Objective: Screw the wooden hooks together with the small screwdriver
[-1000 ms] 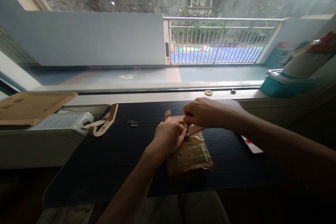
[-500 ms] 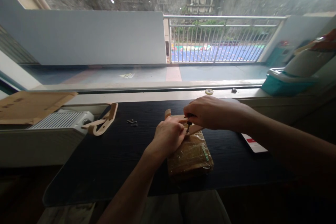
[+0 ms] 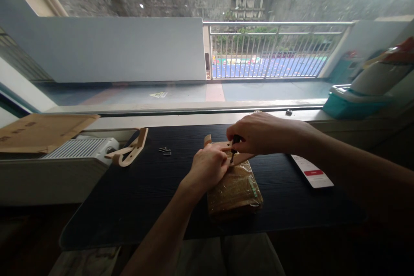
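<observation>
My right hand [image 3: 247, 133] is closed round the dark handle of a screwdriver [image 3: 233, 152], whose tip points down at a light wooden piece [image 3: 244, 158]. My left hand [image 3: 209, 167] is closed on that same wooden piece and presses it against a tape-wrapped cardboard box [image 3: 234, 192]. A curved end of the wood [image 3: 207, 139] sticks out beyond my left knuckles. Whether a screw sits under the tip is too small to tell. Several loose screws [image 3: 165, 151] lie on the dark table left of my hands.
A curved wooden bracket [image 3: 132, 151] lies at the left edge of the black table [image 3: 129, 202]. A phone [image 3: 312, 171] lies to the right, partly under my right forearm. Behind stands the windowsill [image 3: 181, 120], with a teal box [image 3: 351, 103]. Flat cardboard [image 3: 45, 131] rests over a white heater [image 3: 80, 148].
My right hand has shifted and turned slightly on the screwdriver, showing more of its handle. The left hand keeps its place on the wood. The view has moved a little.
</observation>
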Motion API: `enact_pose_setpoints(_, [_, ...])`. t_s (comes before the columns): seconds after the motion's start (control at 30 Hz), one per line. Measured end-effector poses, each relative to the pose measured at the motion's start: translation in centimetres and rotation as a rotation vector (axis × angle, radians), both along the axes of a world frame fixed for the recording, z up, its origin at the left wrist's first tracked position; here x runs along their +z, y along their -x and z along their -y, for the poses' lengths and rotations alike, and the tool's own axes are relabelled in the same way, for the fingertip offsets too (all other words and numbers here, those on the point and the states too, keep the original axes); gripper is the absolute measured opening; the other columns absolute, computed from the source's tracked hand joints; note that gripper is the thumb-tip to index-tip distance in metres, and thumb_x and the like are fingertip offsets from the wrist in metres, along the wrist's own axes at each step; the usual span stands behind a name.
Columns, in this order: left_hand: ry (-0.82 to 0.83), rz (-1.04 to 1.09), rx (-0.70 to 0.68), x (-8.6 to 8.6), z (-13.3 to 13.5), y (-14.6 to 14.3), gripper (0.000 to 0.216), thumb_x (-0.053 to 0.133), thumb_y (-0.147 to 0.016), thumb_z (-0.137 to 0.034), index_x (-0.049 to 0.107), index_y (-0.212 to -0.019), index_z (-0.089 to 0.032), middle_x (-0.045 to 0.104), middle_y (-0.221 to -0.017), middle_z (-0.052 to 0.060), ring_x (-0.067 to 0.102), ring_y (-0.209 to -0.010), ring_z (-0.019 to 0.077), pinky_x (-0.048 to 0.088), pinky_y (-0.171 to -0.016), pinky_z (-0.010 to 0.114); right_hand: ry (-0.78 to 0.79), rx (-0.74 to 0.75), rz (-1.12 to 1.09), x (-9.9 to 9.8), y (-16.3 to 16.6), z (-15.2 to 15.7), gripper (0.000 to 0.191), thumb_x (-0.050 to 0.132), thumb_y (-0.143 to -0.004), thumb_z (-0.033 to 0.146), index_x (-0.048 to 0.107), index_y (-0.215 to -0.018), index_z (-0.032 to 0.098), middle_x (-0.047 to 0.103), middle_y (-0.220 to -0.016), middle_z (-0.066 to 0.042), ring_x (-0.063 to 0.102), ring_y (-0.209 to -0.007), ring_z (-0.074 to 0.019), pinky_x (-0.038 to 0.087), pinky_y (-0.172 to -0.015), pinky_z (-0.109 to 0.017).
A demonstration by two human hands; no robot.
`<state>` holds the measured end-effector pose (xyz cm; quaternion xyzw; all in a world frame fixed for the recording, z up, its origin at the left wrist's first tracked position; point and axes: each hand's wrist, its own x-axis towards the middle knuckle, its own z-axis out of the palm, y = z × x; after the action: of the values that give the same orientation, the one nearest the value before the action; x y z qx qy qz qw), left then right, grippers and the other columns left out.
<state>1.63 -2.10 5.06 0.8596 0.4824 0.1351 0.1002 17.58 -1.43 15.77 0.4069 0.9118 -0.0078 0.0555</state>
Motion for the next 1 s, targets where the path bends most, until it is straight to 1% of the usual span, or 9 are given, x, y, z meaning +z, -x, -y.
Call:
enact_pose_setpoints(0.1, [0.015, 0.010, -0.006, 0.1, 0.1, 0.0, 0.024, 0.057, -0.081, -0.030, 0.066, -0.061, -0.021, 0.067, -0.095, 0.002, 0.059, -0.086, 0.0164, 0.046, -0.086, 0.029, 0.053, 0.018, 0.032, 0.1, 0.2, 0.2, 0.021, 0.046, -0.084, 0.023, 0.063, -0.073, 0.016, 0.059, -0.064, -0.001, 0.040, -0.054, -0.0095, 0.026, -0.053, -0.025])
enact_pose_setpoints(0.17, [0.018, 0.015, -0.008, 0.2, 0.1, 0.0, 0.023, 0.058, -0.080, -0.030, 0.066, -0.061, -0.021, 0.067, -0.095, 0.003, 0.059, -0.087, 0.0166, 0.045, -0.088, 0.030, 0.065, 0.012, 0.043, -0.1, 0.3, 0.2, 0.022, 0.045, -0.086, 0.021, 0.063, -0.074, 0.015, 0.060, -0.066, -0.002, 0.042, -0.057, -0.0100, 0.027, -0.055, -0.025])
enact_pose_setpoints(0.27, [0.014, 0.010, -0.002, 0.2, 0.1, -0.1, 0.025, 0.057, -0.081, -0.030, 0.065, -0.060, -0.020, 0.066, -0.093, 0.003, 0.059, -0.087, 0.0170, 0.045, -0.087, 0.030, 0.064, -0.025, 0.033, -0.5, 0.5, 0.1, 0.024, 0.044, -0.088, 0.022, 0.064, -0.078, 0.014, 0.063, -0.071, -0.004, 0.046, -0.061, -0.0110, 0.028, -0.057, -0.025])
enact_pose_setpoints(0.47, [-0.001, -0.026, -0.003, 0.2, 0.0, -0.1, 0.027, 0.056, -0.081, -0.029, 0.062, -0.058, -0.018, 0.066, -0.090, 0.004, 0.058, -0.080, 0.0159, 0.046, -0.082, 0.030, 0.027, -0.083, 0.027, -0.8, 0.7, -0.1, 0.028, 0.044, -0.089, 0.030, 0.066, -0.082, 0.014, 0.064, -0.069, -0.006, 0.046, -0.058, -0.0121, 0.027, -0.052, -0.026])
enact_pose_setpoints(0.57, [-0.016, -0.037, 0.001, 0.0, -0.1, 0.0, 0.026, 0.055, -0.081, -0.030, 0.064, -0.060, -0.019, 0.066, -0.090, 0.003, 0.059, -0.082, 0.0163, 0.046, -0.080, 0.029, 0.001, -0.073, 0.058, -0.6, 0.8, 0.0, 0.029, 0.045, -0.088, 0.032, 0.067, -0.082, 0.014, 0.065, -0.069, -0.007, 0.048, -0.058, -0.0129, 0.026, -0.053, -0.026])
enact_pose_setpoints(0.67, [-0.013, -0.048, 0.005, -0.1, -0.1, 0.0, 0.026, 0.054, -0.082, -0.032, 0.066, -0.063, -0.020, 0.066, -0.092, 0.003, 0.059, -0.083, 0.0162, 0.046, -0.075, 0.027, -0.012, -0.026, 0.048, -0.2, 0.8, 0.2, 0.024, 0.049, -0.084, 0.033, 0.068, -0.082, 0.018, 0.064, -0.068, -0.004, 0.047, -0.057, -0.0126, 0.025, -0.053, -0.027])
enact_pose_setpoints(0.8, [-0.018, -0.039, -0.011, -0.1, -0.1, 0.1, 0.026, 0.053, -0.083, -0.031, 0.067, -0.065, -0.020, 0.066, -0.098, 0.003, 0.058, -0.085, 0.0161, 0.045, -0.076, 0.026, 0.017, 0.017, 0.074, 0.3, 0.8, 0.4, 0.017, 0.050, -0.080, 0.021, 0.067, -0.077, 0.019, 0.063, -0.067, -0.002, 0.044, -0.056, -0.0108, 0.024, -0.052, -0.026])
enact_pose_setpoints(0.9, [-0.003, -0.019, -0.009, 0.0, -0.1, 0.0, 0.025, 0.055, -0.082, -0.031, 0.067, -0.063, -0.020, 0.066, -0.098, 0.003, 0.058, -0.087, 0.0164, 0.045, -0.080, 0.027, 0.050, 0.040, 0.095, 0.2, 1.0, 0.2, 0.020, 0.047, -0.083, 0.018, 0.064, -0.072, 0.016, 0.062, -0.068, -0.003, 0.043, -0.056, -0.0100, 0.025, -0.053, -0.026])
enact_pose_setpoints(1.0, [-0.001, -0.028, 0.014, 0.1, 0.0, -0.1, 0.026, 0.054, -0.082, -0.030, 0.066, -0.061, -0.019, 0.066, -0.094, 0.004, 0.058, -0.084, 0.0167, 0.045, -0.076, 0.027, 0.045, 0.031, 0.050, -0.2, 1.0, -0.1, 0.023, 0.044, -0.086, 0.021, 0.064, -0.075, 0.015, 0.062, -0.069, -0.003, 0.043, -0.058, -0.0104, 0.027, -0.055, -0.025])
